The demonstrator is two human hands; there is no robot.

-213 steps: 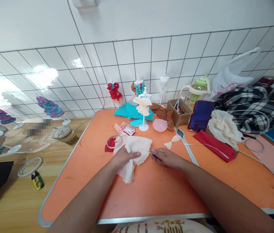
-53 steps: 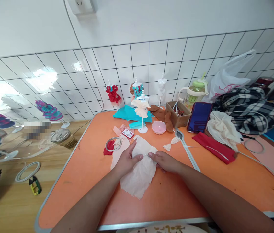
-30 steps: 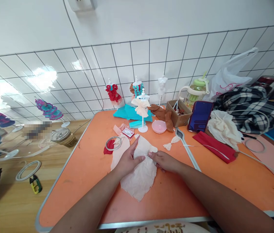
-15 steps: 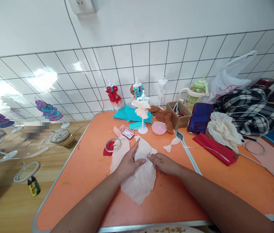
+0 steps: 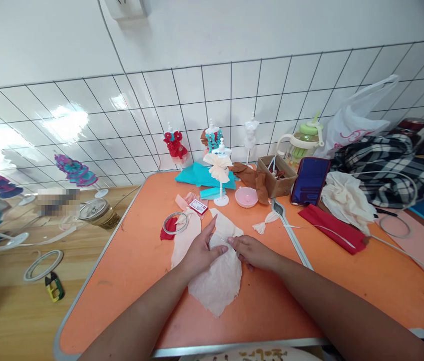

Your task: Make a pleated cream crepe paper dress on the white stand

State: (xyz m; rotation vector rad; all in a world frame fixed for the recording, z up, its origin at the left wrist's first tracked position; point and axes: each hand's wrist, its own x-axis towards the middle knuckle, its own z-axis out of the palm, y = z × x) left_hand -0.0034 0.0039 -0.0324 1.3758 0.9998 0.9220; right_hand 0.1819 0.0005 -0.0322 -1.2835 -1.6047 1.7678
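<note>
A pale cream piece of cloth (image 5: 215, 288) lies under both hands at the front of the orange table. My left hand (image 5: 202, 253) grips it, thumb on top and index finger stretched along its upper part; the other fingers are mostly hidden. My right hand (image 5: 251, 250) is closed in a pinch at the cloth's right side. A thin shiny needle (image 5: 224, 240) shows at its fingertips, pointing toward the left thumb. Beyond the hands, a small white mannequin stand (image 5: 221, 193) wears a pleated cream bow (image 5: 218, 166).
Left of the hands are a tape roll (image 5: 175, 223), red scraps and a small card (image 5: 198, 206). A pink bowl (image 5: 246, 197), cardboard box (image 5: 277, 178), phone (image 5: 310, 181) and folded red cloth (image 5: 332, 228) are farther right. Yellow-green snips (image 5: 54, 287) lie on the wooden table.
The hands and the cloth keep nearly the same position. The view has shifted slightly, and a dark item at the far left edge is no longer seen.
</note>
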